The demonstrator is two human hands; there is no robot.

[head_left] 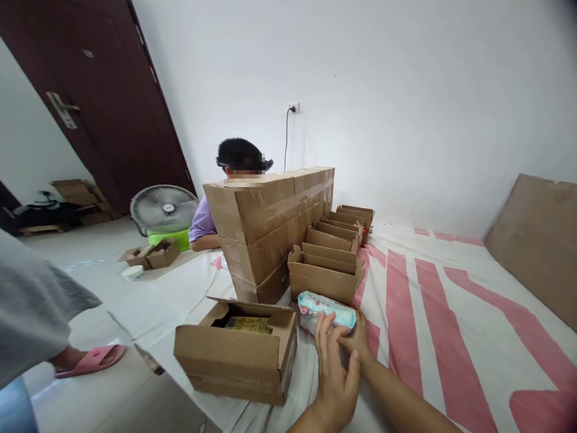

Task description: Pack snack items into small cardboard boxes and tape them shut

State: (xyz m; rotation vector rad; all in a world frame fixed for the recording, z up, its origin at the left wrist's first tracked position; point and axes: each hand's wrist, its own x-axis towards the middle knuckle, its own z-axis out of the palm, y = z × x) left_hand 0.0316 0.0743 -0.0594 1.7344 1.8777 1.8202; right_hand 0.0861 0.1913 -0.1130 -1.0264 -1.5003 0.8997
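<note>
Against half-spread left hand (336, 368), gripped at one end by curled right hand (360, 341): turquoise packet (332, 305).

Bright, soft, even light; its source is out of view. Pale glare streaks the floor (101, 255), and shadows are faint. The fingers (333, 349) and packet (324, 305) look fairly clear. Wide-lens distortion slants the door (106, 90), the upper right corner darkens, and pixelated blocks partly mask a person (238, 154).
</note>
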